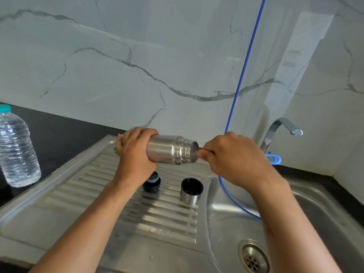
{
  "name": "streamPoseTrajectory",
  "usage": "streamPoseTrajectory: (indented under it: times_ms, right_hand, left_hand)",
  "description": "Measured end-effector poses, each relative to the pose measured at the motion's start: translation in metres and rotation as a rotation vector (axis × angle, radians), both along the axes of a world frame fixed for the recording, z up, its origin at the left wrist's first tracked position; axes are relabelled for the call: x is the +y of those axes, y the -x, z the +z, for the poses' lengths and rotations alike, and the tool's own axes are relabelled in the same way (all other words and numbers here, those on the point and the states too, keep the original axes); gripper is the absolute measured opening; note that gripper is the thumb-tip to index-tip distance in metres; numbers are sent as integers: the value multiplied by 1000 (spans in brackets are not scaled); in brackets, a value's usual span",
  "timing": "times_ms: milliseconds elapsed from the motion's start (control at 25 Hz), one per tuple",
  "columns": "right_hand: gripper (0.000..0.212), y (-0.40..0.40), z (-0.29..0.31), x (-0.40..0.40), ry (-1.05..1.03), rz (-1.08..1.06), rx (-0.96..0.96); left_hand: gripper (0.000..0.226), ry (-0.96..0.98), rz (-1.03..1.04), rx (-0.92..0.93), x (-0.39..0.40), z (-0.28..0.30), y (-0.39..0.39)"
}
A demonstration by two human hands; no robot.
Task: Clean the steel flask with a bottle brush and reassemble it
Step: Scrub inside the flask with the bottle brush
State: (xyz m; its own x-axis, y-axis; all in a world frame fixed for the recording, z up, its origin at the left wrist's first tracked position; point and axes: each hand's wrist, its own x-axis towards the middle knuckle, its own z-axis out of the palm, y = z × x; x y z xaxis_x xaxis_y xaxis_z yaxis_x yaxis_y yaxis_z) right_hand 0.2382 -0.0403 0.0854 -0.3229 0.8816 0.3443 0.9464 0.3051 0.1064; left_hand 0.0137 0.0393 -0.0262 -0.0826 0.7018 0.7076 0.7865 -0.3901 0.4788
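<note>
Nearest the camera, the drain [253, 260] sits at the bottom of the steel sink [307, 209], with the ribbed draining board [110, 196] stretching off to its left. On those ribs stand two loose parts, well apart from each other: a dark stopper [151, 183] and a steel cup [191, 191] with its dark inside facing up. A blue cord [239, 85] runs down the wall and curls into the sink.

Above the board both hands hold the work in the air. The left hand [136, 149] is wrapped round the base end of the steel flask [169, 149], which lies roughly level with its threaded mouth pointing right. The right hand [232, 154] is clenched on a thin brush handle [201, 149] right at that mouth; the bristles are hidden from view.

Further back, a tap [279, 129] rises beside the sink and a blue loop [273, 159] lies near its foot. On the dark surface [59, 131] at far left stands a clear water bottle [16, 148] with a teal cap. A marbled wall [137, 66] closes off the back.
</note>
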Motion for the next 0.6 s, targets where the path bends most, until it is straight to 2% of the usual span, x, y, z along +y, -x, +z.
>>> streamPoseTrajectory:
  times_ms: [80,200,280,440,520,600]
  right_hand:
    - [46,-3,4,-1,65,-10,13]
    - [41,-26,25,-12,100,-80,151]
    - [45,-22,22,-12,40,-86,90]
    - [42,7,-4,1,86,-30,34]
    - [43,8,-8,7,-4,-108,-49]
    - [33,8,-6,8,-171,-168,-82]
  left_hand:
    - [76,-7,-19,5,1,1,3]
    - [76,14,25,-9,5,2,12]
    - [75,27,42,-29,4,3,11]
    - [75,-3,-11,37,-1,2,4]
    - [75,38,29,15,1,3,8]
    - [73,140,73,-9,2,4,13]
